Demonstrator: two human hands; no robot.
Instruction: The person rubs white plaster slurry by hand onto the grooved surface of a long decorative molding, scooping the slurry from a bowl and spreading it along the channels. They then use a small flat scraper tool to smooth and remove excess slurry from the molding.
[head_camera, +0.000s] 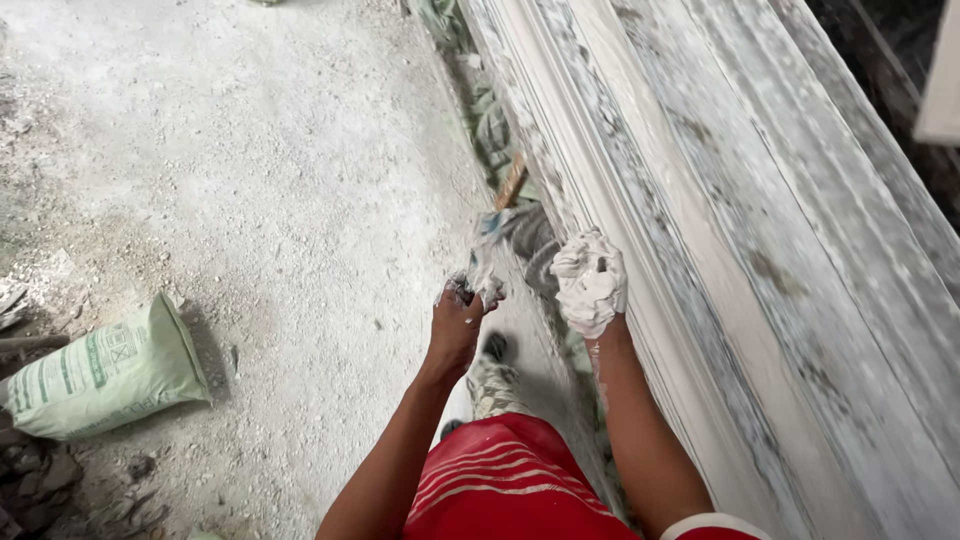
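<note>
My right hand (590, 282) is caked in wet white plaster and pressed against the near edge of a long ribbed plaster moulding (760, 230) that runs away to the upper left. My left hand (462, 310) hangs just left of it, fingers closed around a small lump of white plaster (487, 285). Both forearms come up from the bottom, over my red striped shirt (515, 480). A plaster-splashed shoe (492, 380) shows below the left hand.
A dusty concrete floor (280, 180) spreads to the left. A pale green sack (100, 375) lies on its side at the lower left beside rubble (40, 480). A wooden handle (512, 182) and green sacking (490, 120) lie under the moulding's edge.
</note>
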